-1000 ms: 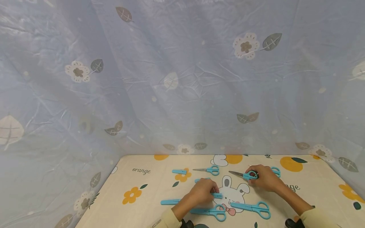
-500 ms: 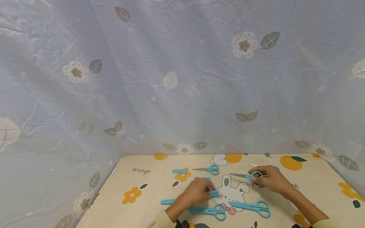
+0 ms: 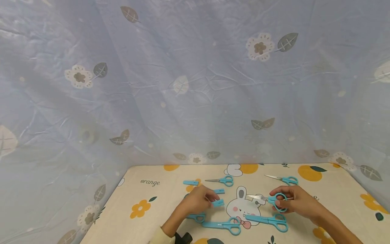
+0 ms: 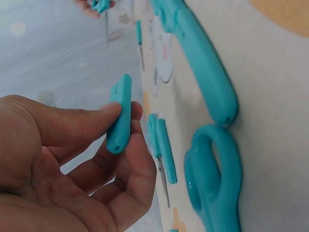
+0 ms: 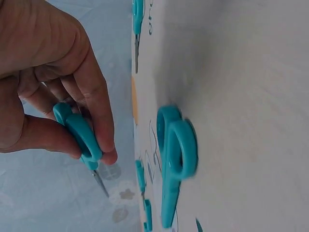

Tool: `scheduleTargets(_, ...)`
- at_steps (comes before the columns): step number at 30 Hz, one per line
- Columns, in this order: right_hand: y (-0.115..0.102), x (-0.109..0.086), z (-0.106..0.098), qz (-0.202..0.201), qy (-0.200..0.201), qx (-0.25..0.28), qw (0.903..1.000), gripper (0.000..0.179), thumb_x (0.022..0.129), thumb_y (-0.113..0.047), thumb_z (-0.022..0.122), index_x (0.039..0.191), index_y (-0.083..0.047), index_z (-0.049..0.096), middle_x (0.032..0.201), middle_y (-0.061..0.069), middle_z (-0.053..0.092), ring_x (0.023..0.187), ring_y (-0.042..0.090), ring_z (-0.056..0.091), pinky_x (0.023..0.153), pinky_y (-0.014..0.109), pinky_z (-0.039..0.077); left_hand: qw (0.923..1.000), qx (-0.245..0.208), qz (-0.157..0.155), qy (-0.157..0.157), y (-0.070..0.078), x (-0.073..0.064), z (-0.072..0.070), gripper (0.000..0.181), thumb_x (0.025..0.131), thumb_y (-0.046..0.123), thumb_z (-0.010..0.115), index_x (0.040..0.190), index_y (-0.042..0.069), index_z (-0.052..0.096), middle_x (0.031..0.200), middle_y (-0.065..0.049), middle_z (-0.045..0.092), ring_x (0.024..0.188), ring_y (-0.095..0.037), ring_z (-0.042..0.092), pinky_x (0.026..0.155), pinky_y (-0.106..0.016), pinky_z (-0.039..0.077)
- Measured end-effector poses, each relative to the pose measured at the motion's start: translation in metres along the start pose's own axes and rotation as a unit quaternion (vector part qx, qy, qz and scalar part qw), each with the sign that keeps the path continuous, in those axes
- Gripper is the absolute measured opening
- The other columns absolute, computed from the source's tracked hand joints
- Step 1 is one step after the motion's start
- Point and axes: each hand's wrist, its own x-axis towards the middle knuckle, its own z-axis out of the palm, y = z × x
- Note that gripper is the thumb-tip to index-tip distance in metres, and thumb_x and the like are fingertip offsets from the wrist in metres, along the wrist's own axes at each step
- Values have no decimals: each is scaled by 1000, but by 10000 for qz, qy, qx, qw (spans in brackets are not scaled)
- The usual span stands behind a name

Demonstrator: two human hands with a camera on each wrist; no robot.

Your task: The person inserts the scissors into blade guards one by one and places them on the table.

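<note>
Between thumb and fingers, my left hand (image 3: 198,200) pinches a small light-blue scissors blade cover (image 4: 119,116), raised over the table. My right hand (image 3: 300,201) holds a pair of scissors (image 3: 270,200) by the light-blue handle loops, bare blades pointing left toward the cover. A gap separates cover and blade tips. Just below the right hand lies a covered pair of scissors (image 3: 265,219). Another covered pair (image 3: 223,226) lies in front of the left hand. Close under the left wrist, a further pair (image 3: 198,217) is partly hidden by the forearm.
Bare-bladed scissors (image 3: 226,181) lie at the back middle, others (image 3: 289,180) at the back right. Two loose blade covers (image 3: 190,183) lie left of centre, one beside the left hand. A patterned cloth (image 3: 152,200) covers the table; a leaf-print curtain (image 3: 195,118) hangs behind.
My right hand has lifted the scissors and brought them toward me, uncovering the back-right pair. My left hand has moved left with the cover, and the pair under its wrist shows more.
</note>
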Motion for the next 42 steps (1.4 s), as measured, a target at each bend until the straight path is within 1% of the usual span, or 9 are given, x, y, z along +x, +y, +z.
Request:
scheduleTargets(5,2,-9,10,178,-143,258,9994,40,104,-18,71,134,8,65,108,6,68,94,17,72,83,37,66,9992,-364,-11,-166,-3,-7,-8,28,88,-7,75,106,12,85,104,0,79,96,-15,70,80,-33,60)
scheduleTargets(9,4,-15,19,353,-257,608,9972,41,105,-17,70,137,8,63,104,2,67,91,14,67,82,36,65,9963,-745,-105,-407,-2,-12,-14,26,90,-6,75,108,11,85,107,-1,79,97,-15,68,81,-34,60)
scheduleTargets(13,7,-19,24,300,-408,931,9944,42,107,-13,66,139,12,59,100,-1,71,89,12,68,83,37,66,9908,-1143,-256,-671,0,-16,-19,23,93,-4,74,111,7,83,110,-5,79,96,-19,70,78,-38,64)
scheduleTargets(17,8,-21,28,280,-448,1016,9934,45,108,-18,66,140,14,58,103,-1,78,93,13,72,83,37,66,9867,-1367,-340,-812,-2,-17,-22,22,94,-4,74,113,5,82,109,-6,79,93,-18,70,75,-34,63)
scheduleTargets(20,9,-22,30,357,-428,989,9935,49,108,-22,66,141,14,57,105,-1,80,93,14,72,82,36,66,9849,-1457,-354,-863,-4,-16,-22,22,94,-4,73,113,4,82,106,-5,79,89,-16,69,73,-31,62)
scheduleTargets(24,10,-21,34,492,-356,971,9934,48,107,-19,68,140,14,58,104,-1,80,92,14,71,80,34,65,9838,-1504,-357,-903,-6,-16,-23,22,94,-4,73,113,3,82,103,-5,79,85,-16,70,73,-33,63)
scheduleTargets(27,11,-20,38,450,-323,1030,9931,46,105,-15,69,139,15,57,102,-2,78,90,14,71,80,33,65,9840,-1490,-346,-918,-7,-16,-23,22,94,-4,74,113,4,82,102,-5,78,84,-16,70,74,-35,63)
scheduleTargets(33,13,-19,42,358,-254,1109,9929,45,104,-11,70,138,16,57,96,-3,73,87,12,70,79,32,65,9846,-1442,-286,-948,-7,-16,-23,22,94,-5,73,112,3,82,101,-5,79,81,-14,68,70,-31,61)
scheduleTargets(42,10,-20,42,396,-161,1094,9931,47,103,-11,72,138,17,57,97,-3,75,88,12,71,79,33,65,9839,-1493,-257,-949,-7,-17,-27,23,93,-5,72,113,2,82,105,-5,79,86,-14,69,72,-30,61)
